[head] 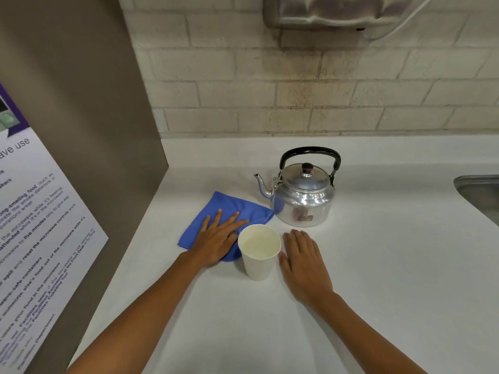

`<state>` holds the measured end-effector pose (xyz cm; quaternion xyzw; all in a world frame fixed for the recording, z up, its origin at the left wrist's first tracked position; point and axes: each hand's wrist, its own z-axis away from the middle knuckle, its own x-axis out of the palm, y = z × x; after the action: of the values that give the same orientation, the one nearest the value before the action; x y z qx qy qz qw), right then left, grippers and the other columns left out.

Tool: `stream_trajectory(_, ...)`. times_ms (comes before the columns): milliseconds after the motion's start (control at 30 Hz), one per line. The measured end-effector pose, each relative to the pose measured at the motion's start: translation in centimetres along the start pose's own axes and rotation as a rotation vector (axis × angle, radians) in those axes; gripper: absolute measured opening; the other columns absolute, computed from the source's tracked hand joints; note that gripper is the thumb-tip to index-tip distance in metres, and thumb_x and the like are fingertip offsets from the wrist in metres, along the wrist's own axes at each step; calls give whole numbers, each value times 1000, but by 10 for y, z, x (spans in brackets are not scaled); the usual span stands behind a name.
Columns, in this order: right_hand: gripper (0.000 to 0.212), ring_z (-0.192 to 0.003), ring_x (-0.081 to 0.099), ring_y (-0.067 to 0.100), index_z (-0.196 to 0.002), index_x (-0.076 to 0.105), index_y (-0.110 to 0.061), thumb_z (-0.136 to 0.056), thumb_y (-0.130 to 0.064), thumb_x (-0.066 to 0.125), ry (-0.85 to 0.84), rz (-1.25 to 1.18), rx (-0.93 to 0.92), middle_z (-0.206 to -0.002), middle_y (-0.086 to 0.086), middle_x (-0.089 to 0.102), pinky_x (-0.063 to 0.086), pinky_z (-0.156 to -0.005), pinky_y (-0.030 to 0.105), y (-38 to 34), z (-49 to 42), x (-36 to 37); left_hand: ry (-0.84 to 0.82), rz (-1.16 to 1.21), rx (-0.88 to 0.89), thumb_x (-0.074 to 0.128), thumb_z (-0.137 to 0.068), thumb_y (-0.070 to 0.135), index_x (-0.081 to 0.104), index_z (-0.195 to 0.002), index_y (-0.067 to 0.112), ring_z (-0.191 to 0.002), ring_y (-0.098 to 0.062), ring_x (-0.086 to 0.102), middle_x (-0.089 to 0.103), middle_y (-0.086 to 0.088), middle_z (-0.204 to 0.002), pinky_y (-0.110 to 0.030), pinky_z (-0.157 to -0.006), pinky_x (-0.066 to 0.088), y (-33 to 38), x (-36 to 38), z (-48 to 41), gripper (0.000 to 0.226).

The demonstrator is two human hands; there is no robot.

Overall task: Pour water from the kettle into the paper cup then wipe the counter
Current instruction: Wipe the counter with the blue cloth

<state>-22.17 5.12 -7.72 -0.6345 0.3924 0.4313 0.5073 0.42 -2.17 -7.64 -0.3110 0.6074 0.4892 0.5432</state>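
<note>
On the white tabletop [378, 265], the left hand [216, 238] lies flat, fingers spread, on the blue cloth [229, 209] left of the white paper cup [259, 252], which holds water. The right hand [303, 261] rests open beside the cup's right, empty. The shiny metal kettle [303, 195] stands upright behind the cup.

White worktop [378, 265], matte, evenly lit. Back wall [297, 90] is cream painted brick with grimy stains mid-section. Brown panel [81, 103] stands on the left, carrying a printed microwave-use notice [40, 225] with purple header. Steel sink [480, 195] edge at far right. Metal wall-mounted unit [337, 12] up top, white cable [405, 22] trailing from it.
</note>
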Motion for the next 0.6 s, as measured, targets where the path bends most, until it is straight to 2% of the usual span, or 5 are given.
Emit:
stream_trajectory(167, 53, -143, 15, 23, -143, 22, -10, -98, -36, 26, -7, 8, 44, -154, 10, 22, 12, -120, 37, -2, -1, 3, -28, -73, 54, 25, -98, 41, -8, -141, 37, -143, -23, -14, -3, 7, -157, -45, -117, -7, -1, 6, 0, 55)
stream_trajectory(300, 52, -142, 18, 25, -142, 25, -9, -97, -35, 27, 2, 24, 33, -152, 11, 26, 14, -120, 38, -2, -2, 3, -28, -169, 16, 25, -96, 44, -22, -129, 46, -142, -27, -17, -11, 5, -157, -48, -115, -9, 7, 6, -1, 57)
stream_trajectory(400, 51, -141, 19, 25, -140, 27, -8, -97, -34, 28, 6, 33, 28, -151, 12, 28, 15, -119, 39, -2, -1, 2, -22, -136, -43, 9, -92, 56, -14, -134, 50, -143, -28, -15, -9, 8, -157, -50, -116, -7, 6, 3, 6, 48)
stream_trajectory(500, 50, -141, 19, 25, -140, 27, -8, -97, -34, 28, 2, 28, 28, -151, 11, 27, 15, -119, 39, -3, 0, 0, 16, -76, -127, -27, -59, 77, -10, -136, 50, -144, -27, -12, -5, 10, -157, -50, -116, -5, 3, 1, 22, 83)
stream_trajectory(600, 50, -141, 19, 25, -140, 27, -8, -97, -34, 29, 1, 18, 31, -151, 11, 28, 15, -119, 39, -4, 1, -1, 28, -111, -216, -10, -76, 69, -6, -140, 46, -144, -29, -10, -6, 8, -157, -52, -116, -2, 1, 0, 44, 68)
